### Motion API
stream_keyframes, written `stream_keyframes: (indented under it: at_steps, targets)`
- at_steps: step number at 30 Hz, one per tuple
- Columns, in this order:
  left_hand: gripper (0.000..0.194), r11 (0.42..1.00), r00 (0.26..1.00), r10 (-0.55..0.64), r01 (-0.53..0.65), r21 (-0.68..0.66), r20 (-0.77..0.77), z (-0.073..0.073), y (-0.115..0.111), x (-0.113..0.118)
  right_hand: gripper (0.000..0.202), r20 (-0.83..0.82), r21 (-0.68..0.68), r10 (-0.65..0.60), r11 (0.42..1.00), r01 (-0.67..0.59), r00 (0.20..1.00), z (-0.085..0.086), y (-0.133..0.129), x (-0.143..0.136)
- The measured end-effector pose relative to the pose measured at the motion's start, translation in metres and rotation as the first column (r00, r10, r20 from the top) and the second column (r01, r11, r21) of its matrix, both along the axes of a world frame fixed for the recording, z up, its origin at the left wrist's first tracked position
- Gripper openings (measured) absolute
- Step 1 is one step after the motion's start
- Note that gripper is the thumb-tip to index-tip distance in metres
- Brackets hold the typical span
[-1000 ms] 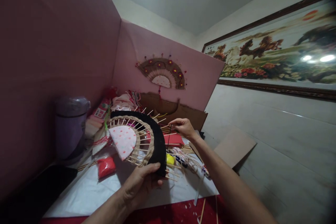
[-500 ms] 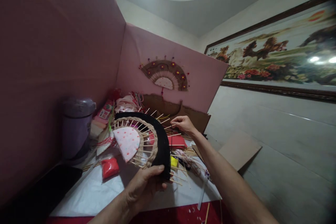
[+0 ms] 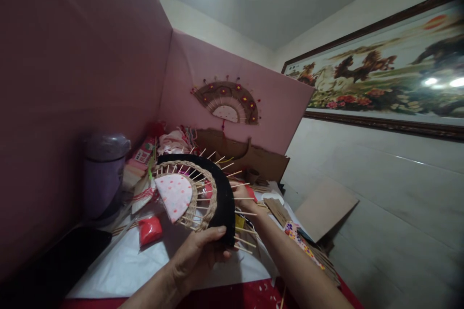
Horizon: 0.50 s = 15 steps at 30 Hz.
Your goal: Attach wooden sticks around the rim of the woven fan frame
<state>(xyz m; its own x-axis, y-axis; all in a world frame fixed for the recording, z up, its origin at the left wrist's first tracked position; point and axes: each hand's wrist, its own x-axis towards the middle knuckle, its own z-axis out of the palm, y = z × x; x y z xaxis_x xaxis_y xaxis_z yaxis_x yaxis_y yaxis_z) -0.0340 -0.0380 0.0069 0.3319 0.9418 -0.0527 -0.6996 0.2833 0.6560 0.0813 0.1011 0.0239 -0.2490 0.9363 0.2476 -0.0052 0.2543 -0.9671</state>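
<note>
A half-round fan (image 3: 224, 198) with a black outer band, a woven ring, thin sticks and a white dotted centre is held up over the table. My left hand (image 3: 199, 256) grips its lower right end, thumb on the black band. Behind the fan's right side is my right hand (image 3: 244, 195), its fingers mostly hidden by the band and sticks. Whether it holds anything is not visible. Just right of the band, a yellow packet (image 3: 239, 222) shows between the sticks.
A red packet (image 3: 150, 231) lies on the white sheet (image 3: 119, 270). At left stand a purple container (image 3: 103, 178) and a dark object (image 3: 72, 256). A finished fan (image 3: 228, 102) hangs on the pink board (image 3: 279, 96). Cardboard (image 3: 326, 210) and floral cloth (image 3: 302, 244) are at right.
My right hand has moved down and left, from beside the stick tips to behind the fan. My left hand and the fan stay nearly in place. The floral cloth at right is now uncovered.
</note>
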Motion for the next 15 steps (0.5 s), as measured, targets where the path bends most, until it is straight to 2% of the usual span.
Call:
stream_keyframes:
  at_steps: [4,9,15]
  targets:
    - [0.016,1.0,1.0,-0.006,0.006,0.023,0.013,0.002,-0.001,-0.001,0.014,-0.075,0.008,0.124,0.992,-0.124,0.989,-0.002,-0.016,0.0]
    - [0.015,1.0,1.0,-0.004,0.003,0.031,0.01,0.003,0.001,-0.002,0.006,-0.059,0.038,0.103,0.994,-0.101,0.993,-0.007,-0.027,0.007]
    - [0.018,0.995,0.995,0.064,-0.057,0.088,-0.077,0.01,-0.003,0.0,0.016,0.002,0.003,0.13,0.991,-0.13,0.991,-0.015,-0.038,0.02]
